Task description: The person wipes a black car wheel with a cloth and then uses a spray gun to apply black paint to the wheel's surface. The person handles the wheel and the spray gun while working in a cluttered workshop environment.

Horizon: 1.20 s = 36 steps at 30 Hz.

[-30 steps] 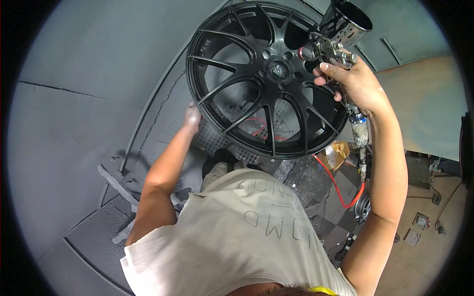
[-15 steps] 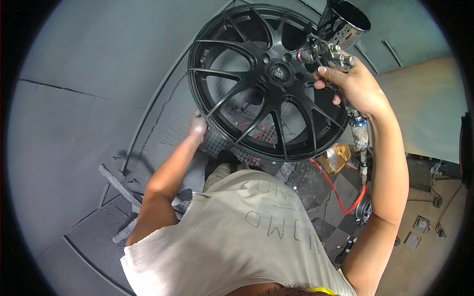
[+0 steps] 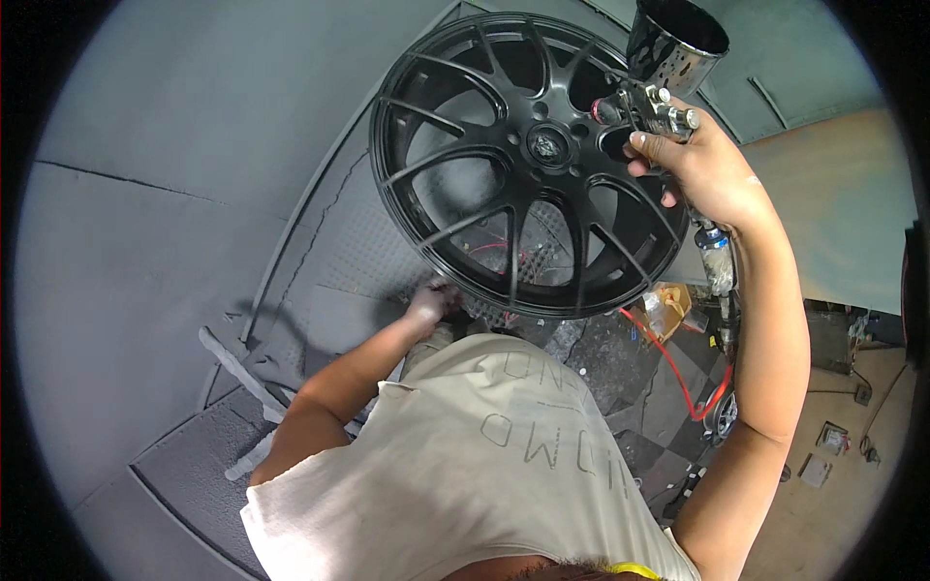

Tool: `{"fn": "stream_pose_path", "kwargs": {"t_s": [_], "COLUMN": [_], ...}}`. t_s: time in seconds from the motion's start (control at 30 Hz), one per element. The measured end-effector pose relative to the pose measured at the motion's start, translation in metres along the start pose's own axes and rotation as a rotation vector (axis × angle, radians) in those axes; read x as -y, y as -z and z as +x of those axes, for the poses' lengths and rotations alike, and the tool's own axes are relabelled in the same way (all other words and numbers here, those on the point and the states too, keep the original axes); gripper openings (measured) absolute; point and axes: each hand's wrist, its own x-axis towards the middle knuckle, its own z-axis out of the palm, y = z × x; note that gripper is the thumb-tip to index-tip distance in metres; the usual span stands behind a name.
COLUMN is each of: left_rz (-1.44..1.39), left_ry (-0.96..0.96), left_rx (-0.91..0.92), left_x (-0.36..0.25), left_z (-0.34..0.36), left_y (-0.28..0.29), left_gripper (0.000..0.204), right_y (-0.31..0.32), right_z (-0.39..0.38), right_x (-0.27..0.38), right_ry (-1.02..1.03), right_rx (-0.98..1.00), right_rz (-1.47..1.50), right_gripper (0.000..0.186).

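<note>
A matte black multi-spoke car wheel rim (image 3: 578, 232) fills the upper middle, its face toward me. My right hand (image 3: 712, 169) is wrapped round a metal spray gun (image 3: 654, 108) at the wheel's right side, the nozzle pointing left across the hub. A paint-spattered cup (image 3: 668, 63) tops the gun; below the grip hangs a blue-ringed air filter (image 3: 715, 259) joined to a red hose (image 3: 668, 363). Beside the wheel's lower left edge is my left hand (image 3: 431, 305), dusted grey. Its fingers are blurred and partly dark, and I cannot tell whether they grip the edge.
Grey panels (image 3: 174, 242) stand on the left, above a dark rough surface with a paint-coated bar (image 3: 237, 368). An open cardboard box (image 3: 670, 308) and another wheel (image 3: 722, 414) lie on the floor to the right. Part of a tan surface (image 3: 823, 223) shows far right.
The wheel has turned counter-clockwise. My left hand has moved down and right along its lower left edge. The spray gun in my right hand has shifted slightly right.
</note>
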Motion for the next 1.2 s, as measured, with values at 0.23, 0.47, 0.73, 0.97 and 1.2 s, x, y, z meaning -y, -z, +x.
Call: {"fn": "stream_pose_path", "kwargs": {"t_s": [0.23,0.47,0.73,0.97,1.2], "left_rz": [-0.006,0.077,-0.001,-0.192,0.140], "left_ry": [0.087,-0.059,-0.118,-0.007,0.054], "left_rx": [0.289,-0.192,-0.210,-0.143,0.275], "left_x": [0.005,-0.074,-0.070,-0.029,-0.004], "left_z": [0.004,0.022,0.030,-0.001,0.003], "left_y": [0.013,0.043,0.047,0.002,0.013], "left_gripper": [0.017,0.031,0.027,0.020,0.018], "right_y": [-0.003,-0.003,0.000,0.000,0.009], "right_z": [-0.001,-0.007,-0.007,-0.006,-0.012], "right_x": [0.003,0.006,0.003,0.000,-0.004], "right_ry": [0.024,0.005,-0.003,-0.010,-0.085], "right_rx": [-0.013,-0.005,-0.064,-0.057,-0.095], "right_rz": [0.031,0.045,0.024,0.027,-0.019], "right_gripper": [0.018,0.023,0.023,0.022,0.027]}}
